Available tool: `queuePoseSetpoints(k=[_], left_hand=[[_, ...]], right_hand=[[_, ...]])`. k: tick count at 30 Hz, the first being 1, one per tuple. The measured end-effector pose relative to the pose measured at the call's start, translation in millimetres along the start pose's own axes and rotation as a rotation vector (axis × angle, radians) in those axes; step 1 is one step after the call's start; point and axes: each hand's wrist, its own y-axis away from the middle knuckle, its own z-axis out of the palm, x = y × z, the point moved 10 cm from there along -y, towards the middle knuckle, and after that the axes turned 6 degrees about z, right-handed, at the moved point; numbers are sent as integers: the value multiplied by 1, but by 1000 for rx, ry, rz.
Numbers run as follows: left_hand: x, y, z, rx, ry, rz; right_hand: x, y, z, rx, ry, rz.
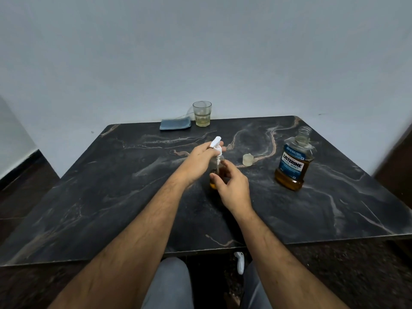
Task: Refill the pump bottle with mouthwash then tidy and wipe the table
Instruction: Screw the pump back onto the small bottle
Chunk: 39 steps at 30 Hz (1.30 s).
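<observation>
Your pump bottle [215, 175] stands mid-table [111, 186] between your left hand [200, 159] and your right hand [231, 186]. Just right of it lies the cap [248, 160]; farther right stands the mouthwash bottle [294, 161]. At the far edge, the cloth [175, 124] lies just left of the glass [202, 113]

Clear pump bottle [215, 172] upright mid-table, amber liquid low inside, white pump head [216, 144] apparently seated. Uncapped mouthwash bottle [293, 162] upright at right, about half full; folded blue cloth [175, 124] at far edge.
</observation>
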Motion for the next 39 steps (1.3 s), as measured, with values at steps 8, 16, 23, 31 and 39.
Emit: queuePoseSetpoints(k=[8, 16, 23, 31, 39], left_hand=[[5, -2, -16, 275, -42, 117], [-5, 6, -18, 217, 143, 105], [-1, -1, 1, 132, -9, 75], [-3, 4, -28, 338, -88, 95], [1, 5, -13, 141, -76, 137]], right_hand=[[-1, 1, -2, 1, -1, -2], [-2, 1, -3, 0, -1, -5], [-2, 1, -2, -7, -4, -12], [0, 0, -2, -14, -9, 7], [1, -1, -2, -13, -21, 9]])
